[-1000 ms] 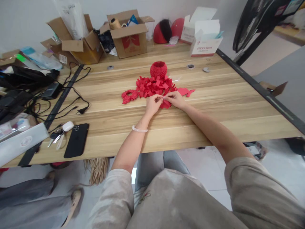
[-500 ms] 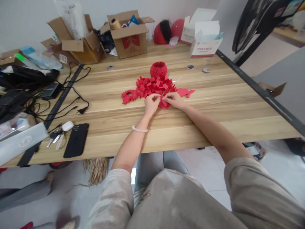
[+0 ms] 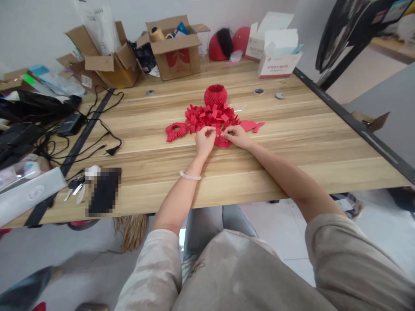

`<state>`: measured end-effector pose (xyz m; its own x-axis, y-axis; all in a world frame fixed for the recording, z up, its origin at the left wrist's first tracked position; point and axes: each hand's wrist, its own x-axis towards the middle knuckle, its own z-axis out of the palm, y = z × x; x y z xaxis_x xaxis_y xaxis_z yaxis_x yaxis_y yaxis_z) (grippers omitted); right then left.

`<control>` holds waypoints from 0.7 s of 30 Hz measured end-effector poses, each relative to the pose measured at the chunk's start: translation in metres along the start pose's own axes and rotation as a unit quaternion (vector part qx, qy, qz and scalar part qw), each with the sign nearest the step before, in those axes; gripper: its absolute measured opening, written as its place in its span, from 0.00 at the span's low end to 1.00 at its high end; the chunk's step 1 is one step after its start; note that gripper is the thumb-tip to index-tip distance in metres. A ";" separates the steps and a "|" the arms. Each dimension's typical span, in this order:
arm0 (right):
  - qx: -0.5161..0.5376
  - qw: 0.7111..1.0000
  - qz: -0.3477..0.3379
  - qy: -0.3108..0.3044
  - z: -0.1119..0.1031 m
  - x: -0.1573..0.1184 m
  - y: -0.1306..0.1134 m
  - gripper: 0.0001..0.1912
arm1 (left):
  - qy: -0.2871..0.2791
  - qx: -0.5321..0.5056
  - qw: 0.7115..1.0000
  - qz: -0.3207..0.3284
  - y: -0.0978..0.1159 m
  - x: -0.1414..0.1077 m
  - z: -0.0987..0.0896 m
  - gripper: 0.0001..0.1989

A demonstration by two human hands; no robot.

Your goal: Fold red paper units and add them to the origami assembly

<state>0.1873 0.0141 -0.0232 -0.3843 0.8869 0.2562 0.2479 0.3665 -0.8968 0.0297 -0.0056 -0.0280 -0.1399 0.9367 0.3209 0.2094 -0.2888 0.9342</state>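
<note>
My left hand point(image 3: 205, 139) and my right hand point(image 3: 237, 135) face each other over the near edge of a heap of small folded red paper pieces point(image 3: 210, 115). Both are closed in a pinch on a small red piece of paper point(image 3: 218, 133) between them; its folds are too small to make out. More red paper point(image 3: 223, 144) lies flat just under my fingers. Behind the heap stands a round red bowl of interlocked folded paper point(image 3: 215, 95). Left of it lies a red paper ring with a pointed side point(image 3: 176, 131). Flat red paper scraps point(image 3: 249, 125) rest beside my right hand.
Cardboard boxes point(image 3: 177, 58) and sticky-note boxes point(image 3: 279, 65) line the back of the wooden table point(image 3: 292, 142). Black cables point(image 3: 94, 116) and a plug point(image 3: 113, 150) run along the left. A blurred-out dark phone point(image 3: 103, 192) lies front left. A black fan point(image 3: 337, 39) stands at right.
My left hand has shifted slightly left, while my right hand stays nearly in place. At lower left, another person's leg has moved towards the bottom of the view.
</note>
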 end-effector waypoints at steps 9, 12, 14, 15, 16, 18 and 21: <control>0.007 1.000 0.016 0.010 0.002 -0.001 -0.002 0.15 | 0.012 -0.014 1.000 0.004 0.000 0.001 0.000 0.05; 0.010 1.000 0.015 0.026 0.003 -0.001 -0.003 0.14 | 0.001 0.009 1.000 0.021 0.002 0.001 -0.001 0.03; 0.013 0.999 0.009 0.033 0.003 -0.001 -0.004 0.14 | -0.005 0.015 0.999 0.031 0.003 0.000 -0.002 0.03; 0.012 0.999 0.006 0.033 0.003 -0.001 -0.004 0.14 | -0.008 0.017 0.999 0.034 0.003 0.000 -0.002 0.03; 0.010 0.999 0.003 0.030 0.002 -0.001 -0.004 0.14 | -0.010 0.018 0.999 0.037 0.004 0.000 -0.001 0.04; 0.000 1.000 -0.001 0.022 0.002 -0.001 -0.004 0.15 | -0.019 0.019 0.999 0.040 0.005 -0.001 -0.001 0.05; -0.014 1.000 -0.003 0.011 0.001 0.000 -0.003 0.17 | -0.027 0.017 0.999 0.044 0.007 -0.002 -0.001 0.06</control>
<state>0.1857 0.0122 -0.0209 -0.3661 0.8906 0.2698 0.2708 0.3793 -0.8847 0.0308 -0.0098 -0.0223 -0.0666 0.9179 0.3911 0.2519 -0.3638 0.8968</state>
